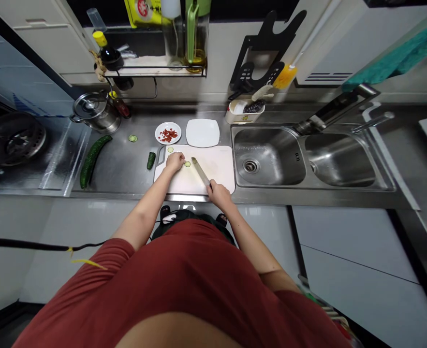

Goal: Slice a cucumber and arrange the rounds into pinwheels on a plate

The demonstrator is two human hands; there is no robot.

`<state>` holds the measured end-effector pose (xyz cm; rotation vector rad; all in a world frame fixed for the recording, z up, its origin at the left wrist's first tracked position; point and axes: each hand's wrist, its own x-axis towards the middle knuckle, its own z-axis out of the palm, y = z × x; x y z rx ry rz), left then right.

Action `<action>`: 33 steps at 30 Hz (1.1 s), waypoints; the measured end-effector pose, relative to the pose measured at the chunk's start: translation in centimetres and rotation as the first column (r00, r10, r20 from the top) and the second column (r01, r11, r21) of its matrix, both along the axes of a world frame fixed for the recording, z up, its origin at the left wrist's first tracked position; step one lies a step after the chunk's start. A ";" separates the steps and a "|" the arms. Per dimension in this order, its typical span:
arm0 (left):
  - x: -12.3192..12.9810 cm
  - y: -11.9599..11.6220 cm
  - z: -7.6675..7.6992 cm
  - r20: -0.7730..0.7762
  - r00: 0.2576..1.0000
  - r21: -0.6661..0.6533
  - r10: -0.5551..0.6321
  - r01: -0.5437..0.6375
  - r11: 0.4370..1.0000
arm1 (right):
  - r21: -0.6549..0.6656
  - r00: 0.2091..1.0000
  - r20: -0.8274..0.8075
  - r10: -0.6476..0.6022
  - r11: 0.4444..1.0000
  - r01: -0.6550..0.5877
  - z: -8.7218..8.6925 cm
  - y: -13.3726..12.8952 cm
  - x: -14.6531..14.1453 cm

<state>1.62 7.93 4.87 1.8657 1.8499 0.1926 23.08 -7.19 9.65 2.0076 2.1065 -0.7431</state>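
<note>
My right hand (219, 194) is wrapped round the handle of a kitchen knife (200, 172). The blade points away and to the left over the white cutting board (216, 166), with a greenish bit at its tip. My left hand (175, 162) is over the board's left part, fingers drawn together; what they pinch, if anything, is too small to tell. Just right of its fingertips lies a cucumber slice (187, 164). Another pale slice (170, 150) is near the board's top left corner. A cut cucumber piece (151, 160) lies on the counter left of the board.
Behind the board are a plate of chopped red pieces (168, 133) and a white square plate (202, 133). A long cucumber (93, 162), green scraps (132, 138) and a steel pot (96, 112) are leftward. A double sink (271, 181) adjoins the board's right.
</note>
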 end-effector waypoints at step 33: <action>0.4 1.3 -1.0 0.034 0.991 -0.097 0.127 -0.123 0.988 | -0.128 0.986 0.058 0.155 0.981 -0.146 -0.1 1.7 -1.0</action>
